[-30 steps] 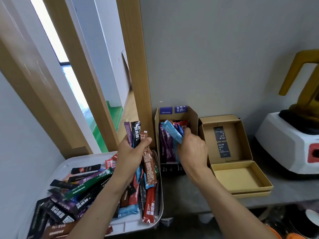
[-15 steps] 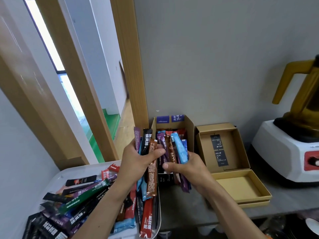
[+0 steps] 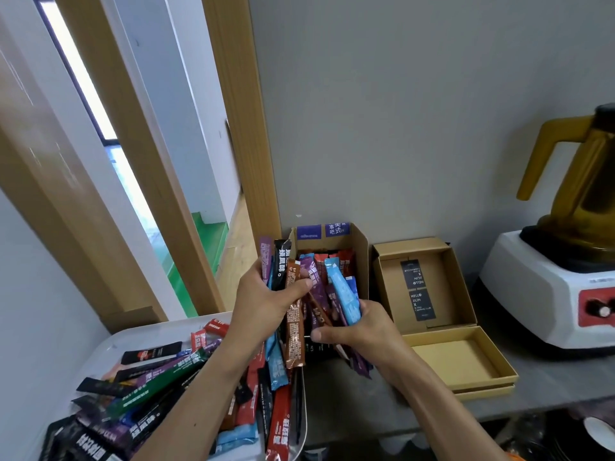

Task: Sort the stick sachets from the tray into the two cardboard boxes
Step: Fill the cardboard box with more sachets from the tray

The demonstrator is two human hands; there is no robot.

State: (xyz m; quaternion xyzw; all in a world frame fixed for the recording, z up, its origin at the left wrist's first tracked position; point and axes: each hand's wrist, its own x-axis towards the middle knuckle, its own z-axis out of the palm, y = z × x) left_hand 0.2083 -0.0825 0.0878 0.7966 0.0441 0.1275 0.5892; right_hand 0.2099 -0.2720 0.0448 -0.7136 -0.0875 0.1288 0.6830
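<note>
My left hand [image 3: 266,302] grips an upright bunch of stick sachets [image 3: 294,327] in brown, black, purple and blue, above the tray's right end. My right hand [image 3: 359,331] holds another bunch of sachets [image 3: 344,299], light blue and purple, in front of the left cardboard box [image 3: 361,257], which stands against the wall with several sachets in it. The right cardboard box [image 3: 462,271] lies open with two black labels inside. The white tray [image 3: 100,351] at lower left carries a heap of many sachets [image 3: 159,394].
A white appliance with an amber jug [image 3: 565,261] stands at the right on the grey counter [image 3: 549,377]. The grey wall is right behind the boxes. A wooden door frame [image 3: 243,144] rises at the left. Dishes show below the counter edge at lower right.
My right hand pulled back from the left box toward me with a bunch of sachets and now meets the left hand's bunch. The camera tilted up slightly.
</note>
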